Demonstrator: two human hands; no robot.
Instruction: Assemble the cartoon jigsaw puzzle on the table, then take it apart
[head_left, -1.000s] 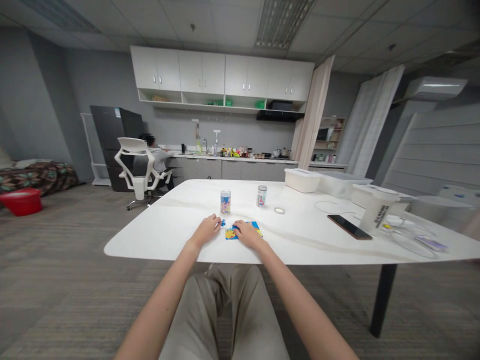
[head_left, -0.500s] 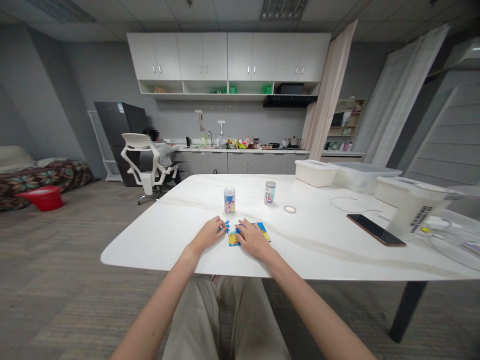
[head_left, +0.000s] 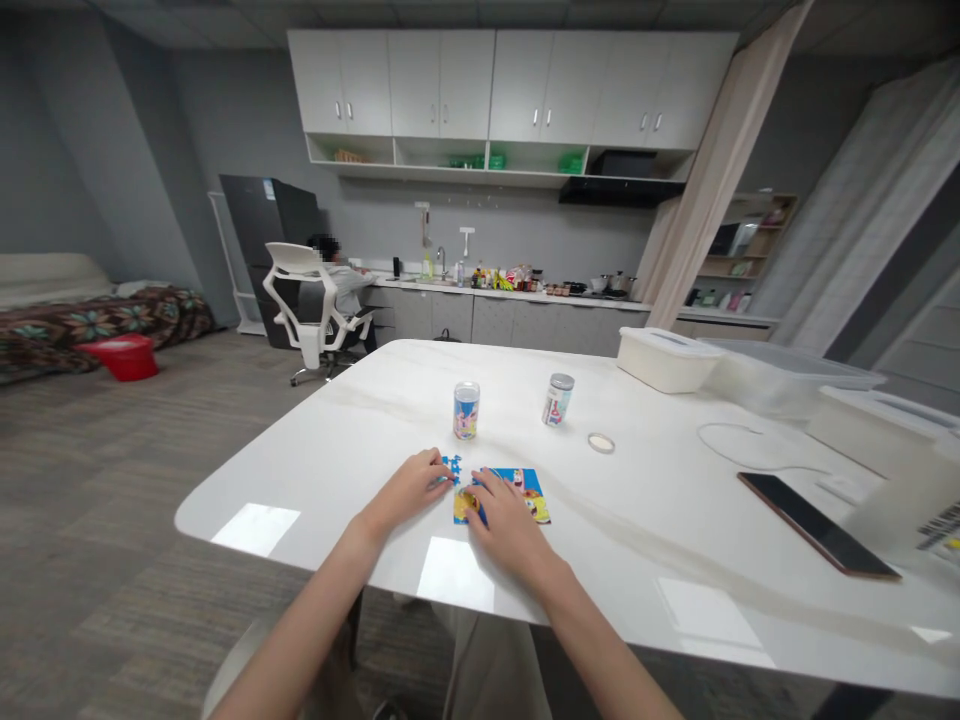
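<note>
A partly joined jigsaw puzzle [head_left: 534, 482] in blue and yellow, with cartoon figures, lies flat on the white table. Over its left half rests my right hand [head_left: 508, 520], thumb and fingers apart, hiding part of the picture. To the left, my left hand [head_left: 411, 490] has its fingers drawn together at a small cluster of blue puzzle pieces [head_left: 453, 466], close to the puzzle's left edge. Just beyond the hands stands a clear can with a colourful cartoon print [head_left: 466, 412].
A second can with a grey lid [head_left: 558, 400] and a round lid [head_left: 601, 442] sit farther right. A phone [head_left: 814, 522], a cable [head_left: 720, 455] and white storage boxes [head_left: 664, 362] occupy the table's right side. A person sits in a white chair [head_left: 304, 300] by the counter.
The camera view has tilted and shifted, so the table looks nearer. Both hands stay at the puzzle; more of its right part now shows beside my right hand.
</note>
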